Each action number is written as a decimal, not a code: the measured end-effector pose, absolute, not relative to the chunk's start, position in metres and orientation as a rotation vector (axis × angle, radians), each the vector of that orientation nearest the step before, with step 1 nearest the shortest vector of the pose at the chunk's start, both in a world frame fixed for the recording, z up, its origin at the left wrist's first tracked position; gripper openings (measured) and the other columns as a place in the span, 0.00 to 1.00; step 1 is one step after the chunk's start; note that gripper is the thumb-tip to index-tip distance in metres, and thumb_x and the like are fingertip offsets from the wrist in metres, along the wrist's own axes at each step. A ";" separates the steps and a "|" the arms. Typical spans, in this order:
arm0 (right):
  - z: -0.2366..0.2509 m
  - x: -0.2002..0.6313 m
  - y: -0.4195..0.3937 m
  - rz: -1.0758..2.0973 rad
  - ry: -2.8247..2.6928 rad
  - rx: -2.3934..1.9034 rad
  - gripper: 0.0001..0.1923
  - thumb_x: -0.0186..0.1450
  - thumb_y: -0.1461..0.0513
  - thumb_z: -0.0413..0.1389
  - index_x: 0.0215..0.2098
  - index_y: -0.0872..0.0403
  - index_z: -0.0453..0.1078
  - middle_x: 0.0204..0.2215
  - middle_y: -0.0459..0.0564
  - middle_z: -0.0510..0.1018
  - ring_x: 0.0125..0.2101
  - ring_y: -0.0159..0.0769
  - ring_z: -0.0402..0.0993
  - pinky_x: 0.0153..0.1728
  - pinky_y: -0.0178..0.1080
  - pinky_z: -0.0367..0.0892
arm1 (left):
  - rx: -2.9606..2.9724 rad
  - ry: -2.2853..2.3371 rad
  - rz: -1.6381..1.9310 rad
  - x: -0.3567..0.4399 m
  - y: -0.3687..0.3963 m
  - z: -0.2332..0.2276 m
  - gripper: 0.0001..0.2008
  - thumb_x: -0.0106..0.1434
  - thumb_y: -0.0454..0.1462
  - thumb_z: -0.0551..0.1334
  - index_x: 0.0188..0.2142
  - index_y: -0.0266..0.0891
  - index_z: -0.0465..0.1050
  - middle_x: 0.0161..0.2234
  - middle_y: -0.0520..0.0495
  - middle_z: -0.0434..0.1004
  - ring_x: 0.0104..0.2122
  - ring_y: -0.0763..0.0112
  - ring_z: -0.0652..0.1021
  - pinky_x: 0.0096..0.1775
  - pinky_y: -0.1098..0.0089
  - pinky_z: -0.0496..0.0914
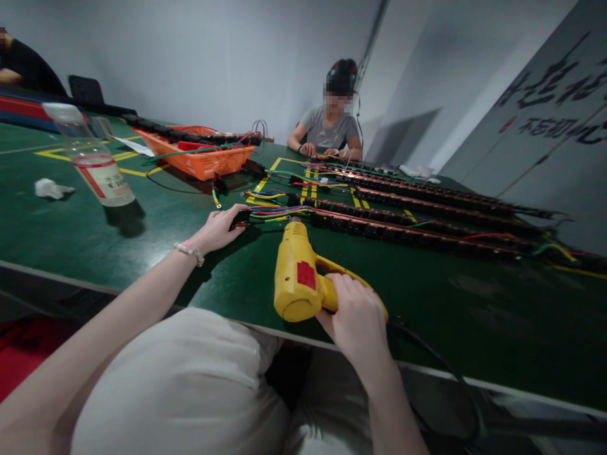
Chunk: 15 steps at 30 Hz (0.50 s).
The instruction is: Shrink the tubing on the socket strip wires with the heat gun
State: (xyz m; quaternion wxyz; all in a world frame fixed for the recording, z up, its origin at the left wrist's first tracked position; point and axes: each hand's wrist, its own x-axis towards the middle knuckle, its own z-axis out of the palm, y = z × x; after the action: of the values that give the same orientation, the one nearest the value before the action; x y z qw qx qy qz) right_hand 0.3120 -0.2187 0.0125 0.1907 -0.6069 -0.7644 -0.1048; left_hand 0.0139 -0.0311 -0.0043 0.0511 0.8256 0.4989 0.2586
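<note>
My right hand [356,311] is wrapped round the handle of a yellow heat gun [296,275]. Its nozzle points away from me, close to a bundle of coloured wires [275,213]. At the left end of that bundle, my left hand [220,229] is closed round a black connector [241,218]. To the right the wires run into a long assembly of black blocks and copper-coloured strips [379,229] lying on the green table [227,272]. How near the nozzle is to the wires I cannot tell exactly.
Several similar long assemblies [427,189] lie behind. An orange basket [208,163] holds more parts. A bottle [102,167] and crumpled tissue [50,188] stand at left. The heat gun's black cord [427,347] hangs over the table edge. A co-worker [329,129] sits opposite.
</note>
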 end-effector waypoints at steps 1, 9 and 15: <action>0.012 0.306 -0.221 -0.309 -2.133 -1.710 0.17 0.61 0.56 0.57 0.45 0.56 0.68 0.37 0.54 0.77 0.37 0.46 0.71 0.38 0.43 0.59 | 2.508 1.511 0.784 0.013 -0.030 -0.005 0.25 0.63 0.41 0.54 0.60 0.44 0.58 0.46 0.45 0.77 0.49 0.57 0.76 0.55 0.55 0.61; 0.012 0.267 -0.229 -0.259 -2.131 -1.683 0.16 0.56 0.58 0.61 0.41 0.55 0.67 0.34 0.52 0.75 0.36 0.45 0.69 0.36 0.43 0.59 | 2.533 1.369 0.946 0.008 -0.016 -0.016 0.24 0.61 0.45 0.56 0.56 0.41 0.63 0.52 0.40 0.69 0.52 0.55 0.71 0.54 0.55 0.65; 0.011 0.249 -0.225 -0.220 -2.170 -1.613 0.15 0.56 0.59 0.60 0.40 0.54 0.68 0.34 0.52 0.76 0.36 0.44 0.70 0.37 0.43 0.61 | 2.489 1.345 0.943 0.007 -0.016 -0.016 0.24 0.59 0.41 0.57 0.56 0.40 0.62 0.51 0.40 0.69 0.52 0.57 0.71 0.56 0.57 0.65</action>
State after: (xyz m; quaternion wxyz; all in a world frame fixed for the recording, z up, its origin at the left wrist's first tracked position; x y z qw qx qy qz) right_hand 0.2489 -0.2246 0.0110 0.2128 -0.5810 -0.7816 -0.0791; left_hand 0.0074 -0.0158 -0.0155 0.0794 0.8319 0.4497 0.3152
